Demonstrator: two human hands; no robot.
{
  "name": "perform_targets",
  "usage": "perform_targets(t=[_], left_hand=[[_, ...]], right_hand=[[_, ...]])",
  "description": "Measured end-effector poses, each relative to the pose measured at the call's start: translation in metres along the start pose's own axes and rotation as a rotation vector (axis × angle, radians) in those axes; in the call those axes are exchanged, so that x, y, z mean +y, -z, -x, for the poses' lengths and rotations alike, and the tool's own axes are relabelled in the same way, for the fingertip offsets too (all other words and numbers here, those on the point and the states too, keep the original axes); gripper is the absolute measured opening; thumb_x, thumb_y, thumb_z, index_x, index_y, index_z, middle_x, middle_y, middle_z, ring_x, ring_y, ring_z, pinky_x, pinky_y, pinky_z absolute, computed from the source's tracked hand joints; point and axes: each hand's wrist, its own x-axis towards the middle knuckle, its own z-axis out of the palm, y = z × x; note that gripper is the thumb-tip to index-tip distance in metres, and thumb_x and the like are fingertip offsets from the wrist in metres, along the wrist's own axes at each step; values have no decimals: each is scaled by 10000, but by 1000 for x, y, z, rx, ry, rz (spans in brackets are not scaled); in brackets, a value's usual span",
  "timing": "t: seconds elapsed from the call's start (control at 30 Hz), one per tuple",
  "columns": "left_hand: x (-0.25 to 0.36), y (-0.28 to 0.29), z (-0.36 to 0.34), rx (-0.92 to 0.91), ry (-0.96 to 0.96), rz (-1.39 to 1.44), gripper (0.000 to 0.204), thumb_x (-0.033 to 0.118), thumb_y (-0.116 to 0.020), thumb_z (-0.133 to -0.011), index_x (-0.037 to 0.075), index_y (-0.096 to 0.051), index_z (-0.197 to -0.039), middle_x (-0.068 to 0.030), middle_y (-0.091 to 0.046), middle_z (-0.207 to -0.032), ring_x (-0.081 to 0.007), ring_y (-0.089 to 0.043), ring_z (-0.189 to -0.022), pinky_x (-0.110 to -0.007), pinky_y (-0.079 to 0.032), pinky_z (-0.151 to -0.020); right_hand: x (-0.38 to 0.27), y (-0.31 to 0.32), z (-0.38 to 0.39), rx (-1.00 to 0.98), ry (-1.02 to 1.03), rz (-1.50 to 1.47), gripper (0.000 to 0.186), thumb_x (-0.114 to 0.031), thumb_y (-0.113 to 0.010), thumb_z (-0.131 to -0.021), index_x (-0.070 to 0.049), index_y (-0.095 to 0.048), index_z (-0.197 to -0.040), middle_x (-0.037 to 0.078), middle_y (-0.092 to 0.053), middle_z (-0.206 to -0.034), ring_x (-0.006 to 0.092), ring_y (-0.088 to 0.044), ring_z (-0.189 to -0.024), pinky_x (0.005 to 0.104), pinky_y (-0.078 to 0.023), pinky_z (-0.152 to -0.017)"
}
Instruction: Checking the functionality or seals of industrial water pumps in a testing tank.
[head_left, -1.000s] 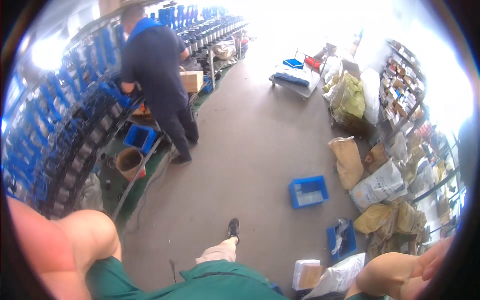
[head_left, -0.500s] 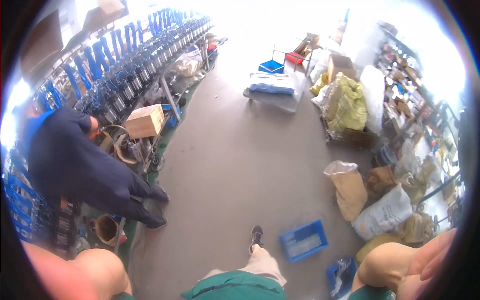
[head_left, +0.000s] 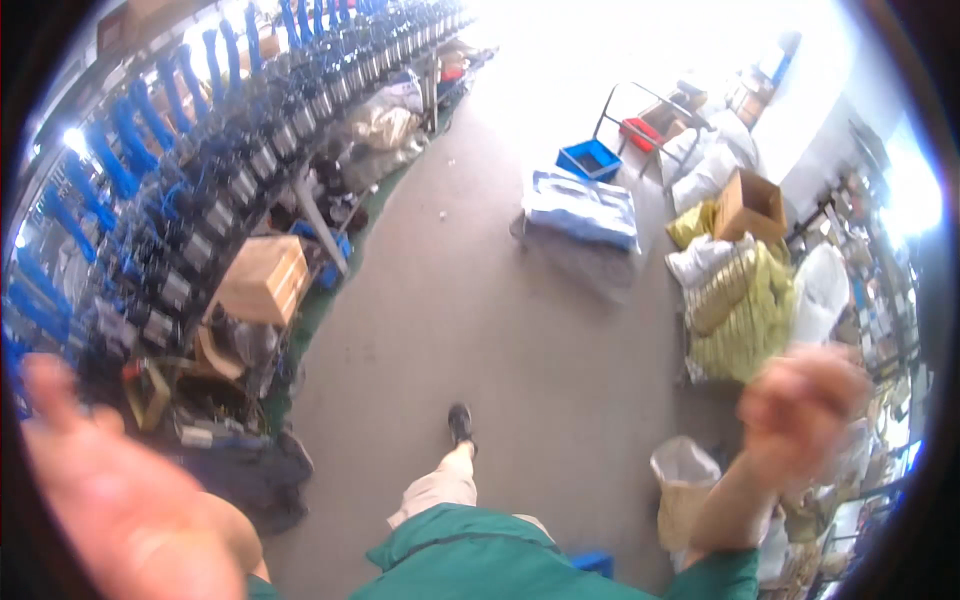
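My left hand (head_left: 120, 500) is raised at the lower left, blurred, with its fingers apart and nothing seen in it. Beyond it runs a long rack of metal cylinders (head_left: 240, 180) with blue strips (head_left: 125, 150) hanging above. My right hand (head_left: 803, 405) is lifted at the right, its fingers curled but smeared by motion; I see no object in it. Behind that hand, in the picture, lie yellow-green sacks (head_left: 745, 310), and an upright tan sack (head_left: 685, 490) stands near its forearm. Neither hand visibly touches anything.
A low cart (head_left: 580, 250) bearing a blue-and-white bundle stands ahead, with a blue bin (head_left: 588, 160) behind it. One cardboard box (head_left: 750, 207) rests by the sacks, another carton (head_left: 262, 280) beside the rack. A person's dark-clothed legs (head_left: 245, 480) show at lower left.
Both my hands have come up into view. The cart, sacks and rack appear nearer. The co-worker at left has mostly passed out of view, and the floor bins have slipped toward the lower edge.
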Motion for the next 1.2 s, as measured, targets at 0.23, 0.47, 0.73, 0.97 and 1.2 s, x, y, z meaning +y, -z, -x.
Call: perform_targets(t=[0.23,0.47,0.73,0.97,1.2], left_hand=[[-311,-211,129,-821,765,211,167,119,-766,-877,83,-735,-1037,-53,-745,-866,-267,-713,-821,-402,-515,-817],[-560,-351,338,-1647,973,109,385,404,-606,-1044,106,-658,-1282,-139,-712,-1178,-348,-672,-1157,-505,-554,-965],[-711,-376,511,-1423,1936,-135,423,402,-694,-957,68,-754,-1211,-183,-751,-1247,-339,-711,-1186,-448,-567,-1007],[-904,-513,580,-1273,2180,-114,332,356,-668,-999,64,-808,-1072,-84,-815,-977,-219,-771,-912,-376,-599,-868],[-1245,-735,517,-871,2217,7,342,335,-613,-1061,37,-779,-1078,-98,-802,-1020,-201,-764,-860,-372,-600,-809]], right_hand=[[386,-52,194,-948,-851,598,254,-167,-689,-951,-10,-641,-1144,243,-736,-961,436,-741,-906,498,-597,-790],[641,-87,311,-1559,-1236,444,271,-273,-645,-938,-107,-773,-1110,124,-785,-1083,303,-746,-1023,478,-608,-886],[851,-411,-131,-646,-1540,69,226,-115,-577,-1021,-5,-720,-1156,97,-746,-859,171,-714,-642,340,-593,-561],[1094,-601,-367,-604,-1263,36,236,-139,-622,-1042,-6,-702,-1221,112,-780,-897,160,-721,-635,308,-585,-596],[1240,-601,-384,-1037,-1779,174,214,-124,-647,-953,-9,-758,-1095,105,-759,-824,210,-730,-658,375,-608,-610]])
